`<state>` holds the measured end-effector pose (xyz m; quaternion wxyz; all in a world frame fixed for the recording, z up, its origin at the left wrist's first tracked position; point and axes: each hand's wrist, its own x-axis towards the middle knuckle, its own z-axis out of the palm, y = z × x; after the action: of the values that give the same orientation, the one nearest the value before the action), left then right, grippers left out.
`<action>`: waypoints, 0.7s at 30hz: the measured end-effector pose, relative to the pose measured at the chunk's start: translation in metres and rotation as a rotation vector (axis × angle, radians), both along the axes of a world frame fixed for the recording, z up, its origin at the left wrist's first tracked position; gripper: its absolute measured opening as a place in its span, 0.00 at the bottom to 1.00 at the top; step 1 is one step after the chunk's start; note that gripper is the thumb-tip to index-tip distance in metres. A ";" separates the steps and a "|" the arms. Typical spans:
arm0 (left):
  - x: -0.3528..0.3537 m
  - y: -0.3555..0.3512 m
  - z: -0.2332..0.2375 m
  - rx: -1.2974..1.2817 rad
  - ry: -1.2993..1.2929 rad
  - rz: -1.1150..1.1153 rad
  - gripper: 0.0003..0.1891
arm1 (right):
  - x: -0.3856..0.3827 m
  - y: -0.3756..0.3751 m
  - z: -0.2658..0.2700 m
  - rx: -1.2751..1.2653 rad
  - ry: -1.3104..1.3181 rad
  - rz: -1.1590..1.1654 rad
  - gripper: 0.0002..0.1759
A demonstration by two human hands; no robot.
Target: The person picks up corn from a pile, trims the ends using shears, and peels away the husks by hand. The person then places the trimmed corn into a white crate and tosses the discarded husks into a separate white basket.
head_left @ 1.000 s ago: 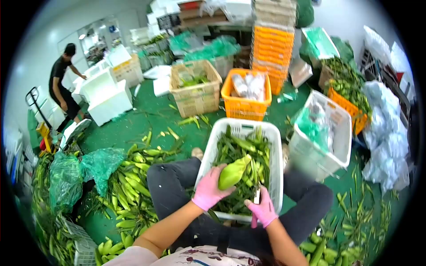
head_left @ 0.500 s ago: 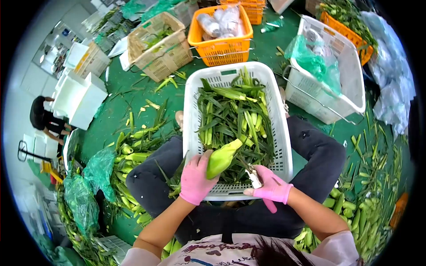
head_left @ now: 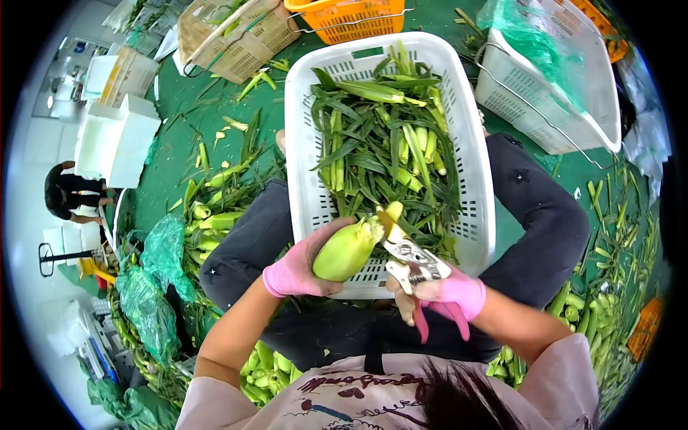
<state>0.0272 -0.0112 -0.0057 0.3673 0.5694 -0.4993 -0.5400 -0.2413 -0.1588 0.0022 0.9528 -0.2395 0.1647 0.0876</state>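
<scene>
My left hand, in a pink glove, is closed around a green ear of corn in its husk. The ear tilts with its stalk end up and to the right. In my gloved right hand are pruning shears with pink handles and a metal body. Their blades lie at the stalk end of the ear, where a short pale stub shows beyond the blade. Both hands are over the near end of a white plastic crate, which holds cut leaves and stalk pieces.
Husked-in corn is heaped on the right, and leafy corn lies to the left. Farther off stand a beige crate, an orange basket and another white crate. A person bends over at far left.
The shears have come up and left to the ear's stalk end. The ear has turned slightly in my left hand, and the view has tipped down toward my lap.
</scene>
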 end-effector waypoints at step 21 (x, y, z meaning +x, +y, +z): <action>0.029 0.007 0.004 -0.402 0.102 0.762 0.37 | 0.025 0.024 -0.029 0.324 0.213 -0.200 0.20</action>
<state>0.0561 -0.0042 -0.0013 0.6681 0.6028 -0.3298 -0.2855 -0.2158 -0.1351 -0.0272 0.9600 -0.0549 0.2713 0.0427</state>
